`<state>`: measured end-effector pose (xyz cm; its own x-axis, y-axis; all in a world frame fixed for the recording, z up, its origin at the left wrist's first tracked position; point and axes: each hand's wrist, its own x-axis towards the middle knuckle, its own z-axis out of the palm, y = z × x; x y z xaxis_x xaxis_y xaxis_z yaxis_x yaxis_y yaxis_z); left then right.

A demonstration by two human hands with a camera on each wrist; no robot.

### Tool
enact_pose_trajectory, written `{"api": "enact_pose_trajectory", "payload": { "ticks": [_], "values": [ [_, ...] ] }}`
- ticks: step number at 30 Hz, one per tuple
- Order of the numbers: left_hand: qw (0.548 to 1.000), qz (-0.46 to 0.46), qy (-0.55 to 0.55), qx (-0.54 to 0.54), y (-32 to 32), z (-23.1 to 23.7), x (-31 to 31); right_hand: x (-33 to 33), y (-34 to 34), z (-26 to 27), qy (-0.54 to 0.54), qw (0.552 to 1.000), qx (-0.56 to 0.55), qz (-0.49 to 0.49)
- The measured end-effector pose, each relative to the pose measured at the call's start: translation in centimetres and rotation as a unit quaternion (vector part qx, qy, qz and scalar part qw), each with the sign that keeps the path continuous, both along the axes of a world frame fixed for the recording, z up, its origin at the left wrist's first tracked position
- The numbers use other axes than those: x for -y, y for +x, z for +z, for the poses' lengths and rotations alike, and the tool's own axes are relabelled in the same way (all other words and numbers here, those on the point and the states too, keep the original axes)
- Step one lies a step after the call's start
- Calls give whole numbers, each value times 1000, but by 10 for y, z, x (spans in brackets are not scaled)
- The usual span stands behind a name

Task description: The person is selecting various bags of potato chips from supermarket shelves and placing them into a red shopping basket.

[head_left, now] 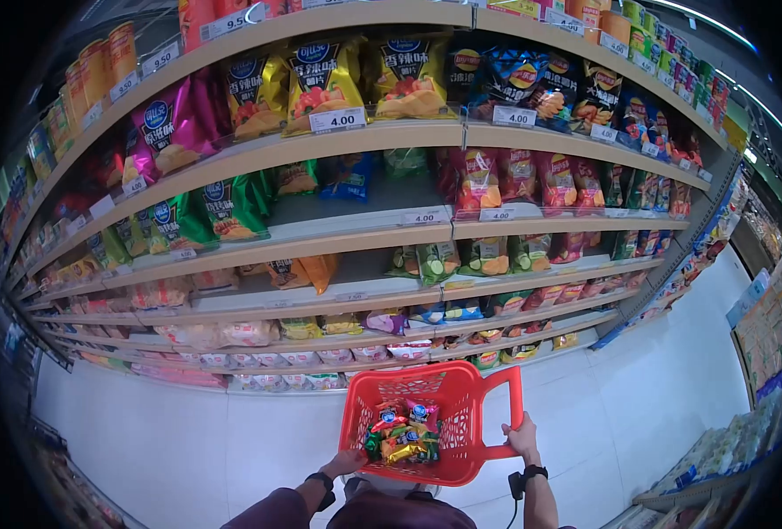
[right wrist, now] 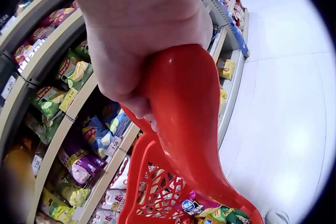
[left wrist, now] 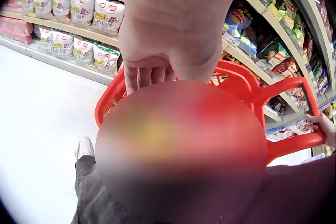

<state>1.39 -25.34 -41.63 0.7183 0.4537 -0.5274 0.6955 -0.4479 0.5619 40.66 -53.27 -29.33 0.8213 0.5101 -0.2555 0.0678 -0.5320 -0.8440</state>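
Both hands are on the same shopping basket (head_left: 472, 432): the right hand (head_left: 520, 437) has its fingers wrapped round the red handle (head_left: 517, 398), which is swung out to that side, while the left hand (head_left: 348, 461) is at the opposite rim. Can't tell you how tightly the left fingers curl, since a blurred patch in the left wrist view covers the tips. My guess is the right one takes the weight and the left one just steadies things, which would make sense with the handle off to one side instead of up over the middle. Basket's right in front of the person's body, mouth up, so the small bunch of snack bags (head_left: 404, 438) sits loose at the bottom and nothing's about to slide out. Couldn't say if it's hanging or propped on something, the underside's hidden. Past it there's pale floor (head_left: 179, 432), then a long curved-looking wall of shelves (head_left: 320, 248). Big yellow chip bags (head_left: 325, 84) stand upright up high, fronts facing out, probably so shoppers can read them, with price tags (head_left: 338, 119) along the edge under each row. Green bags (head_left: 232, 209) lean together lower down, and tubes (head_left: 123, 51) line the very top.
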Motion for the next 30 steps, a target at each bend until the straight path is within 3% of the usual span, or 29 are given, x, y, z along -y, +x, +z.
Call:
{"api": "enact_pose_trajectory", "payload": {
  "ticks": [3,8,9,14,16,18,20,22,24,28,30],
  "values": [
    [999,39,2,-11,5,2,23,10,15,-1,4,1000,6,8],
    [993,78,19,-89,-44,-10,67,33,36,-13,23,1000,11,12],
    [986,145,-30,-74,-61,-13,79,37,41,-10,20,1000,13,3],
    [978,168,-67,-108,-140,-37,117,83,90,-26,-20,1000,3,-8],
    [987,127,-44,-82,-159,-38,127,106,116,-46,-27,998,58,-11],
    [953,253,-98,-134,-158,-24,136,113,125,-30,-56,995,70,-38],
    [941,283,-133,-128,-161,-22,143,122,138,-24,-96,989,113,-14],
    [938,289,-127,-140,-158,-20,146,127,148,-18,-137,975,176,-4],
    [942,286,-120,-124,-149,-11,147,125,150,5,-182,970,155,-44],
    [957,255,-87,-103,-129,-1,133,154,182,-19,-230,923,290,-110],
    [965,235,-67,-100,-119,-2,121,157,187,-22,-291,897,319,-95]
  ]
}}
